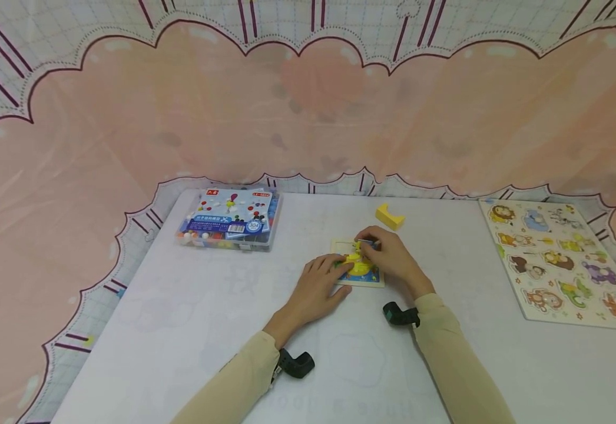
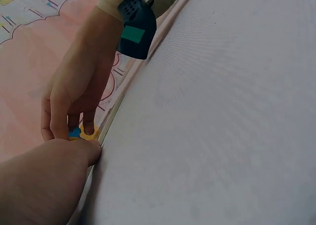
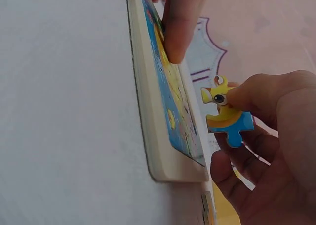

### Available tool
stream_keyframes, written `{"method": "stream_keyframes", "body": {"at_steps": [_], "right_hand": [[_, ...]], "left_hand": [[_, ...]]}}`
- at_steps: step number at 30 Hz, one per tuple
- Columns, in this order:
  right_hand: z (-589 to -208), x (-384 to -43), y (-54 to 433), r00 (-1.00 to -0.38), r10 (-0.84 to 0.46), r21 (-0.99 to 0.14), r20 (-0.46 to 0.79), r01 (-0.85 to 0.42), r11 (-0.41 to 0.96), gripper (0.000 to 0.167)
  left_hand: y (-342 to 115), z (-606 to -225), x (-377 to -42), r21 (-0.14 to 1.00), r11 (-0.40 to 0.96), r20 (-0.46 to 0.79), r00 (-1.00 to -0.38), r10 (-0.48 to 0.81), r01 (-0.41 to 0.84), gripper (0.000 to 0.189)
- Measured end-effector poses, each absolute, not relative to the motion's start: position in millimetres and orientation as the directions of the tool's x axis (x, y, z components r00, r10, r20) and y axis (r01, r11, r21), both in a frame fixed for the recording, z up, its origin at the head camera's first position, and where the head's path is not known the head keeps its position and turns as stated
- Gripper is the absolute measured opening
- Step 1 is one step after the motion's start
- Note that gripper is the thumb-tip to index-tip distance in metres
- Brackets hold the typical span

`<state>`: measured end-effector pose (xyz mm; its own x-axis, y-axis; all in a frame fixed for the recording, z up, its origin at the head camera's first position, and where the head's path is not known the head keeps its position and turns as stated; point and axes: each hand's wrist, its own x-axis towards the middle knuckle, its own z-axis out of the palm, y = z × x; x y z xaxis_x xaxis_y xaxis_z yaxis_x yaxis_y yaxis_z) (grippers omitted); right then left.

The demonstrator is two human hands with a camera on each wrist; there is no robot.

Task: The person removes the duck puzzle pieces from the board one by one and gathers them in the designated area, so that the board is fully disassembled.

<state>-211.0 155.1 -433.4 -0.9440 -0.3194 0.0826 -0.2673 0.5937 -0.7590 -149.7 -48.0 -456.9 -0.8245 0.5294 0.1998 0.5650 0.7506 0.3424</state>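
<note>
A small wooden jigsaw board with a yellow and blue picture lies on the white table. My left hand rests its fingertips on the picture, the thumb beside the board's near edge. In the right wrist view a left finger presses on the yellow part. My right hand pinches a jigsaw piece between thumb and fingers, over the board's right side. This piece is yellow and blue, with a printed eye. In the left wrist view the board is mostly hidden behind the left hand.
Just beyond the right hand lies a yellow notched block. A clear plastic box with a printed sheet and coloured balls stands at the back left. A large animal puzzle board lies at the right. A patterned cloth hangs behind the table.
</note>
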Motion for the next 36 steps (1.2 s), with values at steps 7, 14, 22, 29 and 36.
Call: {"method": "stream_keyframes", "body": {"at_steps": [7, 14, 22, 29, 36], "right_hand": [[-430.3, -209.8, 162.6, -0.96, -0.271, -0.748, 0.067, -0.228, 0.623, 0.015], [-430.6, -210.7, 171.8, -0.969, -0.246, -0.757, 0.011, -0.169, 0.631, 0.017], [-429.1, -212.9, 183.7, -0.972, -0.234, -0.755, -0.001, -0.153, 0.637, 0.018], [-430.6, -214.7, 194.1, -0.978, -0.209, -0.717, -0.014, -0.136, 0.683, 0.018], [-429.2, -214.3, 204.1, -0.981, -0.188, -0.72, -0.038, -0.104, 0.686, 0.02]], "left_hand": [[-48.1, -457.1, -149.1, 0.352, 0.744, 0.209, -0.822, 0.529, 0.568, 0.046], [-48.1, -457.5, -149.0, 0.355, 0.742, 0.212, -0.822, 0.528, 0.568, 0.047], [-48.0, -458.6, -150.0, 0.347, 0.747, 0.211, -0.823, 0.527, 0.567, 0.046], [-48.1, -458.5, -150.4, 0.342, 0.753, 0.198, -0.827, 0.527, 0.562, 0.047], [-48.2, -460.7, -150.6, 0.347, 0.749, 0.202, -0.825, 0.528, 0.565, 0.046]]}}
